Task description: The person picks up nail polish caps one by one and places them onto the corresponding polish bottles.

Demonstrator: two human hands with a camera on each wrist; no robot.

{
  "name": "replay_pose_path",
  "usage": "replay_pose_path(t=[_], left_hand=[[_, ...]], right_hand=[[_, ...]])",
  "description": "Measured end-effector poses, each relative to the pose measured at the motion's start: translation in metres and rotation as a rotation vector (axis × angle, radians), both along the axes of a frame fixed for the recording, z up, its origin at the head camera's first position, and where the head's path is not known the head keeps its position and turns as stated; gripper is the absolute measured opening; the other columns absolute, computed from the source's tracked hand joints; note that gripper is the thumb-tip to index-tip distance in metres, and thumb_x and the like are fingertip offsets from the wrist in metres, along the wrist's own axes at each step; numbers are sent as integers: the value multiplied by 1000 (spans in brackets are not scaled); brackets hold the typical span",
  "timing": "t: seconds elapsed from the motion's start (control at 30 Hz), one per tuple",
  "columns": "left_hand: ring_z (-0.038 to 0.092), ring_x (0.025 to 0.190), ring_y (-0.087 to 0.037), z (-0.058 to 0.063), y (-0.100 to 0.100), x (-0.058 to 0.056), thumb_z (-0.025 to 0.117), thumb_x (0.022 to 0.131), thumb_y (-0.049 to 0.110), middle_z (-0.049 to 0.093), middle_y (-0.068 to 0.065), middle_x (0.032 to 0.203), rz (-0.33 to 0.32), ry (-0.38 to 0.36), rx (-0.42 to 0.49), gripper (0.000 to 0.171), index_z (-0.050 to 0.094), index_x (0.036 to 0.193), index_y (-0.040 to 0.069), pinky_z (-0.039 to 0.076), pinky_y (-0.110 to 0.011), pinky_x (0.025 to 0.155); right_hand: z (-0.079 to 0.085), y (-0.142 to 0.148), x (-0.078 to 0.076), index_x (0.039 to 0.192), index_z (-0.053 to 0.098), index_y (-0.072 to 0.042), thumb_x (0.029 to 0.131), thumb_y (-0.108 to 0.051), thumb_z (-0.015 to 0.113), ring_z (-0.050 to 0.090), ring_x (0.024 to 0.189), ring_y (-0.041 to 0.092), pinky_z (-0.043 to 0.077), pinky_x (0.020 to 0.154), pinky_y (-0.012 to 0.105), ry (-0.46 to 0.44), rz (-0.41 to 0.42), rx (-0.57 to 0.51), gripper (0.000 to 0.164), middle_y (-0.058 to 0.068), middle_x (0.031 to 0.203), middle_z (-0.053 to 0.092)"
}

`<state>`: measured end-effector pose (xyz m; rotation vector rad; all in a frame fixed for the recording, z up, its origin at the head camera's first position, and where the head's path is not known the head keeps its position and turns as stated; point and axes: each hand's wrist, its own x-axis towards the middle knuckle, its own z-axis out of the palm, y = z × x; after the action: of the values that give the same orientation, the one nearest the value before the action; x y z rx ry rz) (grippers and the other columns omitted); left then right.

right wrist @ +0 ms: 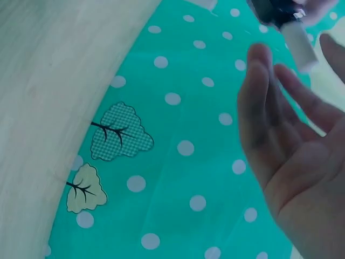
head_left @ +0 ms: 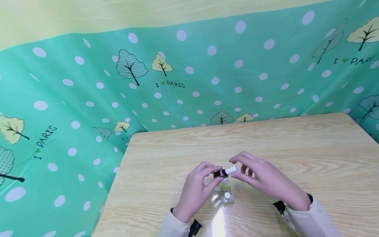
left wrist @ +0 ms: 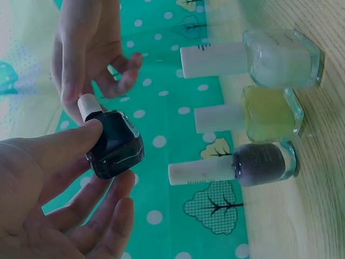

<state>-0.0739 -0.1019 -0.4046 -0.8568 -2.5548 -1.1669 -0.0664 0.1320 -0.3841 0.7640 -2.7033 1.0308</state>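
Note:
My left hand (head_left: 195, 186) pinches a dark nail polish bottle (head_left: 220, 173) by its glass body, between thumb and fingers. The bottle is tilted, and its white cap (head_left: 231, 170) points toward my right hand (head_left: 263, 176). That hand's fingers are spread loosely around the cap, and the right wrist view shows a gap between them and the cap (right wrist: 299, 47). Three more nail polish bottles stand in a row on the table: a pale one (left wrist: 283, 58), a yellow one (left wrist: 269, 113) and a greyish purple one (left wrist: 261, 163). All three have white caps.
The light wood-grain table (head_left: 165, 151) reaches back to a green curtain (head_left: 201, 59) with white dots and printed trees. The curtain hangs along the left side too. A bright reflection lies on the table near its front.

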Motion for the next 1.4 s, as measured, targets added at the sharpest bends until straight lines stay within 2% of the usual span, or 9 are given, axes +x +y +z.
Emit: replay_pose_path(t=[0.13, 0.27, 0.47, 0.73, 0.97, 1.13, 1.27, 1.4], left_hand=[[66, 93, -7, -1, -2, -1, 76, 87, 25, 68, 6, 104, 9, -5, 4, 31, 72, 116, 14, 57, -27, 84], [66, 92, -6, 0, -2, -2, 75, 87, 26, 68, 7, 103, 7, -11, 11, 30, 72, 115, 15, 57, -28, 83], [66, 92, -6, 2, -4, -2, 76, 86, 27, 68, 7, 103, 12, -3, 20, 30, 73, 114, 16, 57, -27, 84], [65, 91, -6, 2, -3, -2, 76, 86, 27, 68, 7, 101, -3, 21, 27, 30, 73, 113, 15, 56, -25, 82], [65, 91, -6, 2, -3, -1, 77, 85, 25, 68, 7, 101, -17, 20, 17, 29, 74, 113, 16, 56, -25, 82], [66, 93, -7, 2, -3, -1, 77, 86, 26, 68, 7, 102, -27, 6, 12, 29, 74, 113, 15, 56, -25, 83], [66, 93, -7, 1, -4, -1, 76, 87, 27, 68, 7, 103, -23, -9, 15, 30, 73, 115, 15, 57, -26, 84], [66, 94, -7, 0, -6, -3, 75, 87, 27, 68, 7, 103, -17, -19, 24, 30, 73, 115, 16, 57, -28, 83]], right_hand=[[2, 5, 0, 120, 65, -20, 91, -17, 72, 57, 78, -4, 50, 59, 17, 80, 87, -46, 30, -12, 110, 63], [2, 6, -2, 116, 68, -22, 87, -4, 74, 59, 81, -3, 53, 64, 17, 177, 137, -68, 35, -14, 109, 65], [0, 4, -3, 111, 70, -22, 87, -3, 73, 62, 83, -2, 54, 68, 16, 221, 132, -85, 31, -16, 103, 66], [-4, 2, -4, 103, 71, -24, 90, -11, 72, 56, 74, -6, 50, 60, 15, 191, 68, -56, 18, -20, 90, 65], [-4, 1, -5, 94, 69, -28, 92, -17, 70, 51, 66, -7, 46, 56, 14, 183, 46, -39, 12, -20, 84, 65], [-5, 0, -5, 89, 67, -30, 95, -21, 68, 46, 62, -7, 42, 54, 14, 166, 17, -4, 11, -24, 80, 59], [-4, 2, -3, 100, 69, -29, 96, -25, 65, 50, 67, -8, 45, 55, 16, 116, 8, 9, 6, -22, 86, 62], [-2, 4, -2, 116, 66, -25, 95, -26, 68, 55, 75, -8, 49, 59, 18, 107, 27, 5, 21, -17, 100, 66]])
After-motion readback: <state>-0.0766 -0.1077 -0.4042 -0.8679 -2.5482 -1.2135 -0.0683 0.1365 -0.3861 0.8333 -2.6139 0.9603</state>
